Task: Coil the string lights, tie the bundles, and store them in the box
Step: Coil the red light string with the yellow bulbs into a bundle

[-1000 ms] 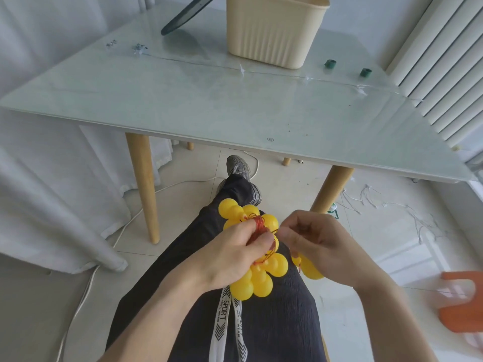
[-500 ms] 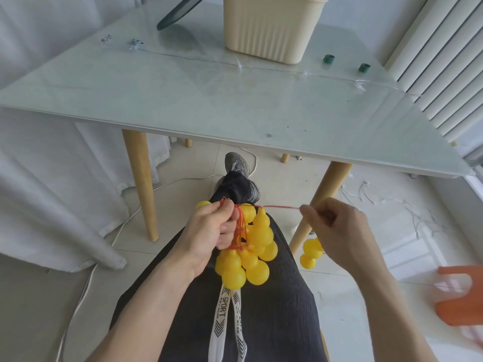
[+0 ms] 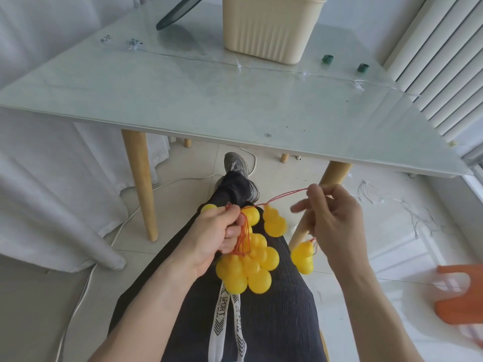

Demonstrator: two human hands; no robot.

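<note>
A bundle of yellow gourd-shaped lights (image 3: pixel 245 267) on a red cord hangs over my lap. My left hand (image 3: pixel 217 233) grips the gathered red loops at the top of the bundle. My right hand (image 3: pixel 332 220) pinches the red cord (image 3: pixel 287 195), which runs taut from the bundle up to my fingers. One gourd (image 3: pixel 273 222) dangles on that stretch, and another gourd (image 3: pixel 303 257) hangs below my right palm. The beige ribbed box (image 3: pixel 269 27) stands at the far side of the glass table (image 3: pixel 183 100).
A thin clear light string (image 3: pixel 261 67) lies across the table in front of the box, with two small green rolls (image 3: pixel 327 58) to the right. A dark round object (image 3: pixel 177 10) leans at the back. An orange object (image 3: pixel 460 296) sits on the floor at right.
My hands have drawn apart: the right hand pulled the red cord up and to the right, and the bundle now hangs lower from my left hand.
</note>
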